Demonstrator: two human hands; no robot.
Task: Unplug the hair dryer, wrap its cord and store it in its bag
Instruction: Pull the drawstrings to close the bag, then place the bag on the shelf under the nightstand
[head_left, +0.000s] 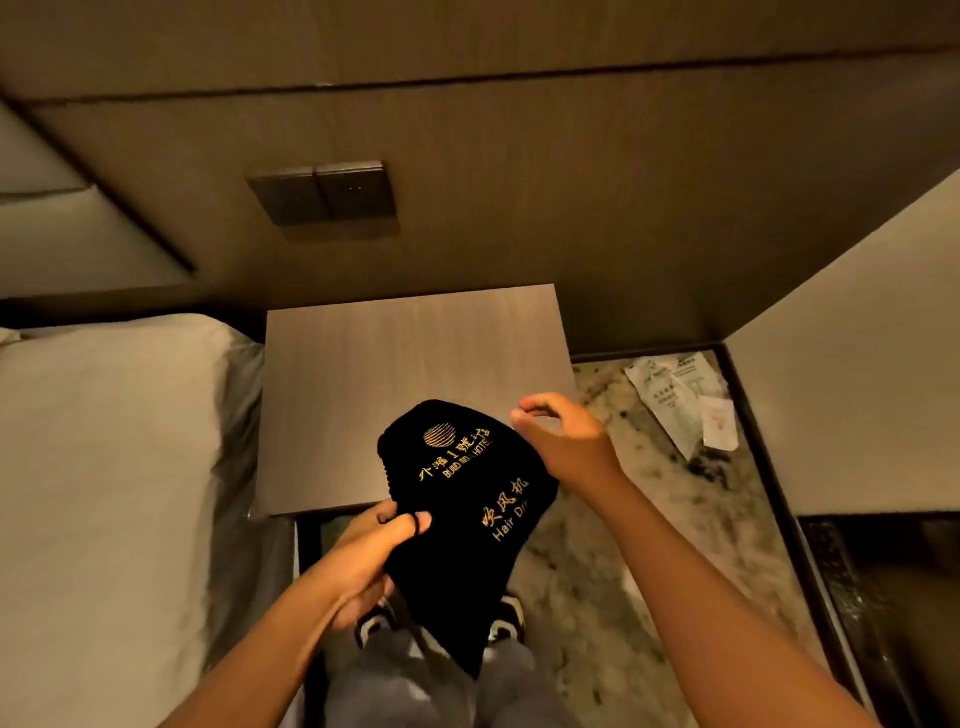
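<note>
A black cloth bag (462, 499) with gold lettering, including "Hair Dr…", hangs in front of me, bulging as if filled. The hair dryer and its cord are hidden from view. My left hand (363, 556) grips the bag's gathered edge and a thin black drawstring loop. My right hand (561, 441) hovers at the bag's upper right side, fingers curled and apart, thumb touching the fabric. The bag is held over the front edge of the bedside table (415, 353).
A bed with a white pillow (104, 441) lies at the left. A wall switch and socket panel (324, 197) sits above the table. Papers (680, 400) lie on the marbled floor at the right, beside a slanted panel (857, 389). My shoes show below the bag.
</note>
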